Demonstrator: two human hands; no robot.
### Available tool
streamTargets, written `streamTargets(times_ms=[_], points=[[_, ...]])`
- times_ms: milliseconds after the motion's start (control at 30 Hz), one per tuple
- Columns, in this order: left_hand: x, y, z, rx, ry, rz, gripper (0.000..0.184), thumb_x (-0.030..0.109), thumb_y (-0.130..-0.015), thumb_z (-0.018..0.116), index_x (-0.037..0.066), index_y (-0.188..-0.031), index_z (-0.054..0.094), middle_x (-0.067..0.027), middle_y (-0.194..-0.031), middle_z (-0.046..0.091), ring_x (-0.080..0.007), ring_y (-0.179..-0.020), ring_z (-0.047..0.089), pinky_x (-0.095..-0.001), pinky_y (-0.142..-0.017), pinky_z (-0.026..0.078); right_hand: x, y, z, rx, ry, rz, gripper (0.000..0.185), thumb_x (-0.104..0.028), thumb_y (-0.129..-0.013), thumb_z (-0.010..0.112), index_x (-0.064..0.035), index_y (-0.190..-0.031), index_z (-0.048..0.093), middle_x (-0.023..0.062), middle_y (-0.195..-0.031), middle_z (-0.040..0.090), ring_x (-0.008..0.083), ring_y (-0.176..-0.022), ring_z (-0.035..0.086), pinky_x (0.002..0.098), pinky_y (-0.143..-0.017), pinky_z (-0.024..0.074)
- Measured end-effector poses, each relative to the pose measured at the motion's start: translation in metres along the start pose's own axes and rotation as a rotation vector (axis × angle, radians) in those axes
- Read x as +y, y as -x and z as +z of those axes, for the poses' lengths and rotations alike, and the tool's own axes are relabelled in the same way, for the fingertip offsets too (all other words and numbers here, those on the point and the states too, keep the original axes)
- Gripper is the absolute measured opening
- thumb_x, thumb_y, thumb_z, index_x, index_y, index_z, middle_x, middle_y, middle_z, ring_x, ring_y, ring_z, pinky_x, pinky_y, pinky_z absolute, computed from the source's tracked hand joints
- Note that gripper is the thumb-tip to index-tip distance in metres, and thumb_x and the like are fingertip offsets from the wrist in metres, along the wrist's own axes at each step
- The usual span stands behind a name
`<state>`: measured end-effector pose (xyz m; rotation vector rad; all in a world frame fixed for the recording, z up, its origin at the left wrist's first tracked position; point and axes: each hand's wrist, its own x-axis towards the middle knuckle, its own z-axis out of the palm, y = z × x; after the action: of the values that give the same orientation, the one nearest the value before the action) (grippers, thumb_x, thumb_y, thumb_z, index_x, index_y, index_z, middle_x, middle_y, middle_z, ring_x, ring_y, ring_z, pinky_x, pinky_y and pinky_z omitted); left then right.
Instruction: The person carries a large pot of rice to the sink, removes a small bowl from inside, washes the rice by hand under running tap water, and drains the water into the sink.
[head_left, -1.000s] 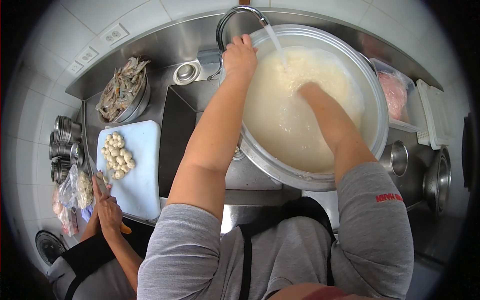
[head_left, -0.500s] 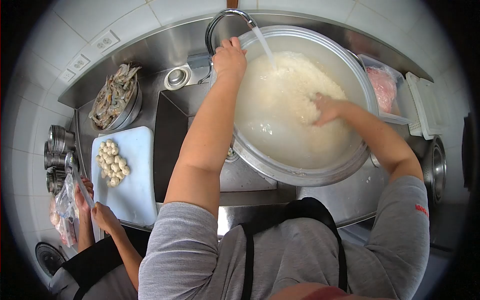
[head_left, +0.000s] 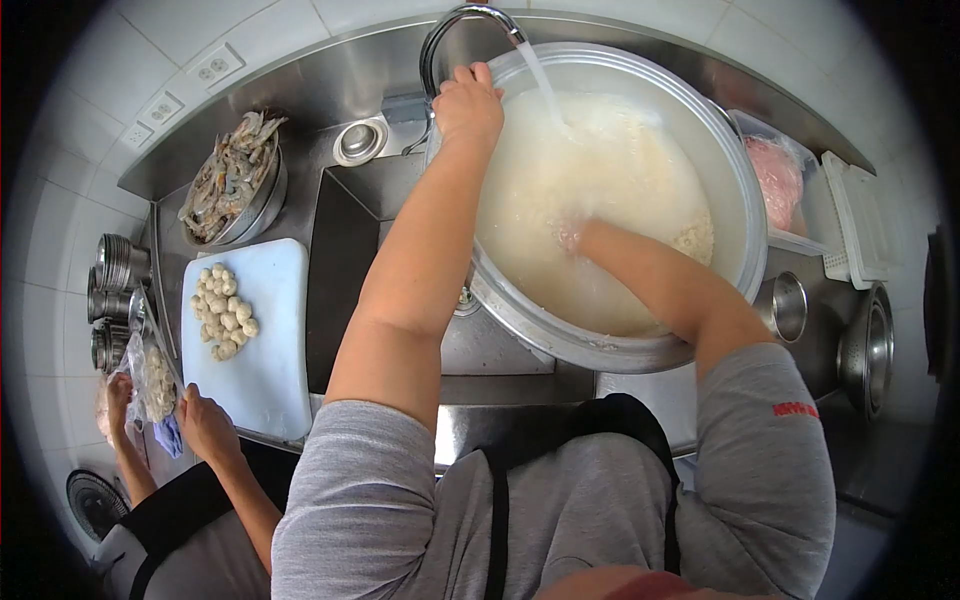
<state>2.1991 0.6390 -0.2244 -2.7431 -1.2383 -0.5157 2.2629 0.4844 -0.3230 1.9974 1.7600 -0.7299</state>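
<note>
A large metal bowl [head_left: 745, 215] tilts over the sink, holding cloudy whitish water [head_left: 530, 190] with pale grains [head_left: 695, 238] showing near its right side. Water runs into it from a curved faucet [head_left: 432, 50]. My left hand [head_left: 468, 105] grips the bowl's upper left rim, fingers bent over it. My right hand [head_left: 570, 232] is partly under the cloudy water near the middle of the bowl; its fingers are blurred and mostly hidden.
At the left, a co-worker's hands [head_left: 205, 425] hold a knife and a bag beside a blue-white cutting board [head_left: 285, 350] bearing pale round pieces [head_left: 228, 318]. Shrimp [head_left: 232, 175] fill a metal bowl behind. To the right stand a tub with pink meat [head_left: 775, 180] and metal containers [head_left: 788, 308].
My right hand has moved left and down into the water from the grains, where its spread fingers showed. My left hand stays on the rim. The co-worker's hands have moved apart, one onto the bag.
</note>
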Motion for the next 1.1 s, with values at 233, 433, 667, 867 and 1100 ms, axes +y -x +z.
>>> streamTargets(times_ms=[233,433,667,867,1100], points=[[0.001,-0.001,0.0,-0.003,-0.039,0.018,0.043,0.039,-0.087,0.046,0.006,-0.114,0.04,-0.0121,-0.103,0.048,-0.0284,-0.09,0.056,-0.0393,-0.068,0.05,0.042,-0.04,-0.047,0.312,-0.198,0.191,0.068,-0.052,-0.069,0.058,-0.0077,-0.119,0.051,0.0171,-0.132,0.039,0.0281,-0.123,0.035,0.0414,-0.102,0.0263],[0.002,-0.003,0.002,0.014,-0.077,0.041,0.043,0.039,-0.087,0.046,0.006,-0.113,0.04,-0.0122,-0.102,0.048,-0.0286,-0.089,0.056,-0.0394,-0.068,0.05,0.13,0.017,-0.074,0.061,-0.259,0.49,0.084,-0.07,-0.074,0.039,-0.0078,-0.131,0.037,0.014,-0.138,0.031,0.0289,-0.128,0.028,0.0417,-0.104,0.021],[0.001,-0.003,0.004,0.057,-0.068,0.051,0.041,0.04,-0.087,0.045,0.005,-0.109,0.04,-0.0132,-0.101,0.048,-0.0301,-0.088,0.057,-0.0397,-0.067,0.051,0.134,0.111,-0.043,-0.211,-0.386,0.386,0.114,-0.079,-0.061,0.046,-0.002,-0.138,0.012,0.0221,-0.143,0.01,0.035,-0.131,0.017,0.0413,-0.106,0.017],[-0.002,-0.005,0.006,0.053,-0.027,0.058,0.042,0.04,-0.087,0.045,0.007,-0.111,0.04,-0.0126,-0.101,0.048,-0.0302,-0.089,0.057,-0.0405,-0.068,0.05,0.08,0.132,-0.042,-0.319,-0.068,0.219,0.104,-0.073,-0.062,0.053,-0.0018,-0.134,0.026,0.0212,-0.134,0.032,0.0351,-0.121,0.035,0.0429,-0.099,0.0292],[-0.001,-0.005,0.005,0.054,-0.038,0.06,0.04,0.04,-0.087,0.045,0.007,-0.109,0.041,-0.0126,-0.101,0.048,-0.0305,-0.09,0.056,-0.0408,-0.068,0.05,0.125,0.073,-0.114,0.198,0.037,0.289,0.027,-0.026,-0.083,0.05,-0.0057,-0.099,0.057,0.0156,-0.109,0.054,0.0318,-0.101,0.051,0.0446,-0.078,0.0444]])
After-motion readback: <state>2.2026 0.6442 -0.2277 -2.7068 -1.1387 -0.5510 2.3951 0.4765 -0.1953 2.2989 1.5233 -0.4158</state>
